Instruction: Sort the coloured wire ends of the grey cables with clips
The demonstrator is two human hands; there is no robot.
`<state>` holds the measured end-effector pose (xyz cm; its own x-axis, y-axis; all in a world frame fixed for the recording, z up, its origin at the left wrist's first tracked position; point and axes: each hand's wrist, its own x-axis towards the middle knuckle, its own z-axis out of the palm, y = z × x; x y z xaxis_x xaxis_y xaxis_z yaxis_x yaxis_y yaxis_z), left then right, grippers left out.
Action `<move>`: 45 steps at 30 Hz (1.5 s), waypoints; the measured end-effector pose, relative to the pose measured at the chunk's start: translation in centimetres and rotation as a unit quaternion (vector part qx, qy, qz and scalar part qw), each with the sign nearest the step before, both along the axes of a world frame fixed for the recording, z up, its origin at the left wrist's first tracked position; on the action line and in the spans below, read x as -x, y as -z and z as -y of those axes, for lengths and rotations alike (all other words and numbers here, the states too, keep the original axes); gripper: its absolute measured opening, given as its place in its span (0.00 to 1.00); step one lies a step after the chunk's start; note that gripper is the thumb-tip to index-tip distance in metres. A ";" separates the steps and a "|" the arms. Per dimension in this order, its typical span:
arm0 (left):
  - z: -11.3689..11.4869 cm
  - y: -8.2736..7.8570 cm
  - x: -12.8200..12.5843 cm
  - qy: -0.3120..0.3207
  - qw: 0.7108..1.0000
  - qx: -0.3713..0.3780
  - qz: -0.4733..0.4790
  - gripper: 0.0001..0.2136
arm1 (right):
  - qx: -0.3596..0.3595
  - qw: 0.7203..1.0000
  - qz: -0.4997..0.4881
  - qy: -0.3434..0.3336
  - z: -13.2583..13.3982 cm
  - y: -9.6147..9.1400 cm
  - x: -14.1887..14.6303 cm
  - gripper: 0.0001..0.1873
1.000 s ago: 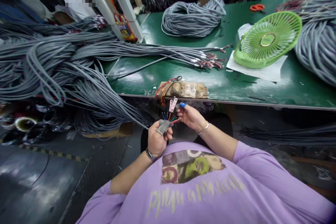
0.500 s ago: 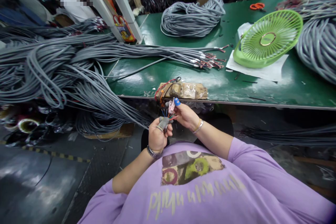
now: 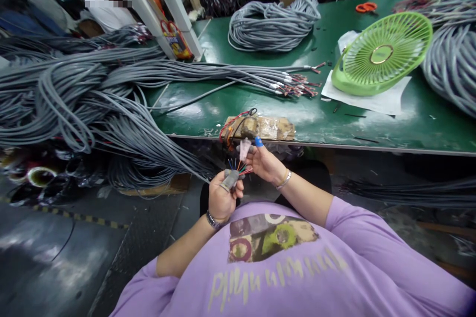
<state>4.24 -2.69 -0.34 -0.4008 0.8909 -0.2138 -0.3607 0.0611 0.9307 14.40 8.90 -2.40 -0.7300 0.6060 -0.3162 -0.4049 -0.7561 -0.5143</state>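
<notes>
My left hand [image 3: 222,197], with a worn grey cover on its thumb, is closed around the end of a grey cable. Thin coloured wires [image 3: 238,165] in blue, orange, green and red fan out beyond that thumb. Just to the right is my right hand [image 3: 266,162], its fingers stretched out and the thumb apart. That thumb has a blue tip cover [image 3: 259,141], and a pale pink cover [image 3: 244,149] wraps another finger. The right fingers are close beside the wire ends; whether they touch them I cannot tell. The cable inside my left hand is mostly hidden.
A wooden block [image 3: 275,129] with red and black leads lies at the edge of the green table [image 3: 193,121]. Grey cable bundles [image 3: 74,89] fill the left. A coiled cable [image 3: 273,25], green fan [image 3: 383,54] and orange-handled scissors [image 3: 366,7] are farther back. Co-workers sit beyond.
My right thumb has swung right, away from the pink-covered finger, and the right hand has shifted slightly right. The left hand keeps hold of the cable, nearly in place.
</notes>
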 end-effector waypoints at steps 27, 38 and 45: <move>-1.1 0.2 -0.6 -0.023 0.999 0.007 0.030 0.10 | 0.016 0.997 -0.023 0.065 -0.1 0.0 2.3 0.22; -0.7 0.4 -0.5 -0.020 1.000 0.000 0.014 0.11 | -0.002 0.996 -0.016 0.083 0.1 -0.3 2.4 0.21; -1.0 0.5 -0.8 -0.015 1.000 0.011 0.012 0.11 | 0.012 0.996 -0.014 0.088 0.1 -0.5 2.4 0.20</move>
<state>5.00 -1.73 -0.81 -0.4222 0.8733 -0.2432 -0.3852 0.0700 0.9202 12.05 8.84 -1.89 -0.6220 0.7177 -0.3129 -0.5467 -0.6842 -0.4826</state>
